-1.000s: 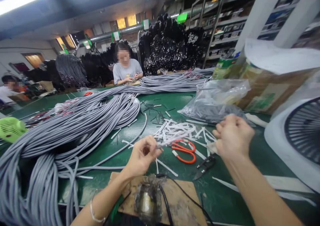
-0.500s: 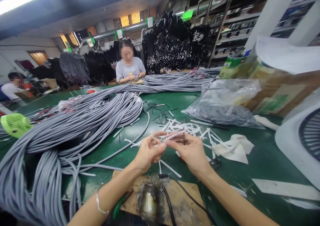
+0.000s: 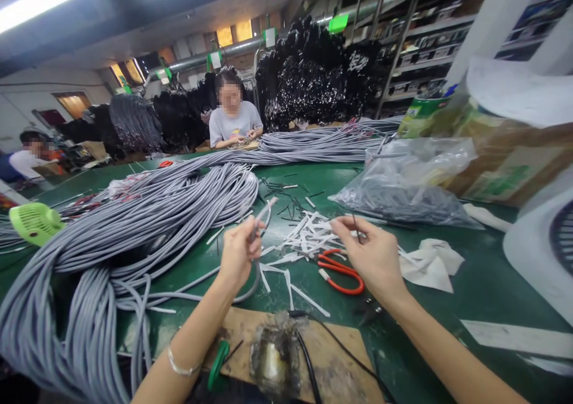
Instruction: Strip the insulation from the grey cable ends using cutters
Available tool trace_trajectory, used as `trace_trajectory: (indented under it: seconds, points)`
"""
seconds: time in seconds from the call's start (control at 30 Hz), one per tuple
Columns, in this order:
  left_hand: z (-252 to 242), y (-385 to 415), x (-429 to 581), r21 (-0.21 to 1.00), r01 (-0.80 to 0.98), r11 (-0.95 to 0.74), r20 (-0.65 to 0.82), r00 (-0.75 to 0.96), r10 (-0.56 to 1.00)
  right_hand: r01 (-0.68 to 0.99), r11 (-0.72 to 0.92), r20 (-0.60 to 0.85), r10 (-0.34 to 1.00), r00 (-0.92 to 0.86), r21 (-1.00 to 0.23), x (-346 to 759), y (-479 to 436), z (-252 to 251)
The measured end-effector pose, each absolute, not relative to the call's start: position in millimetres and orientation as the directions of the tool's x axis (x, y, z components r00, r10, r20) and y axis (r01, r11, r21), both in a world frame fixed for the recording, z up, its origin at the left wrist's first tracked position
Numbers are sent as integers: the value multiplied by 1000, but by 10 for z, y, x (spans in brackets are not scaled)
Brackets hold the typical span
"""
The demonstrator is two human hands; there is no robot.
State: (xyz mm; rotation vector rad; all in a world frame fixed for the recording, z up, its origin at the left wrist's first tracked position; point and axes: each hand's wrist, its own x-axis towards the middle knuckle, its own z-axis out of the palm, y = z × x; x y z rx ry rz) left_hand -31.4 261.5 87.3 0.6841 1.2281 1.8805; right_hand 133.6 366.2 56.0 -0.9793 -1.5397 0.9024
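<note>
My left hand (image 3: 236, 252) is closed round the end of a grey cable (image 3: 263, 213), holding its tip raised above the green table (image 3: 474, 284). My right hand (image 3: 371, 252) pinches a short thin dark piece (image 3: 354, 222) between thumb and fingers, over a heap of white strips (image 3: 308, 234). Orange-handled scissors (image 3: 340, 270) lie on the table between my two hands. A big bundle of grey cables (image 3: 134, 225) spreads out to the left.
A board with a dirty metal tool (image 3: 273, 356) and black cord sits at the near edge. A plastic bag of dark parts (image 3: 403, 195), cardboard boxes (image 3: 505, 159), a white cloth (image 3: 430, 264) and a white fan (image 3: 546, 243) are at right. A green fan (image 3: 33, 222) lies left. A person (image 3: 233, 117) works across the table.
My hands were together at the cable end; now they have parted. The left hand lifted the cable end up and left, the right hand drew back right, uncovering the scissors.
</note>
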Motion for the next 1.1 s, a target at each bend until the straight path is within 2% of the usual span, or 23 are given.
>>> trace_trajectory:
  seconds: [0.1,0.2,0.33,0.4,0.47,0.57,0.63,0.77,0.9,0.97,1.1]
  points:
    - [783,2618,-172,947,-310,-80,-29,-332,943,115,519,516,855,-59,-847,1333,3547,639]
    - [681,2598,-58,971,-236,26,-55,-114,992,29,666,644,731,-227,-746,1320,3450,649]
    - [589,2587,-13,989,-145,8,-14,-40,999,-157,849,797,388,-464,-505,1322,3398,597]
    - [576,2596,-8,990,-141,21,-23,-12,1000,-207,865,804,302,-512,-457,1329,3390,572]
    - [581,2610,-1,987,-149,57,-62,-26,998,-165,819,754,402,-519,-550,1333,3387,562]
    - [593,2637,18,985,-159,71,-90,-121,989,-73,637,594,664,-453,-767,1333,3389,572]
    - [592,2657,34,982,-177,61,-96,-194,976,-94,545,526,728,-440,-833,1333,3384,591]
    - [596,2696,68,965,-255,67,-147,-311,939,-163,557,542,629,-557,-814,1347,3341,633]
    - [626,2724,75,938,-339,69,-199,-366,909,-234,705,693,479,-539,-669,1369,3308,662]
    - [633,2735,66,926,-371,67,-216,-378,900,-282,729,735,424,-529,-624,1383,3311,674]
    - [611,2735,52,915,-403,35,-209,-398,893,-343,674,700,368,-612,-654,1417,3326,699]
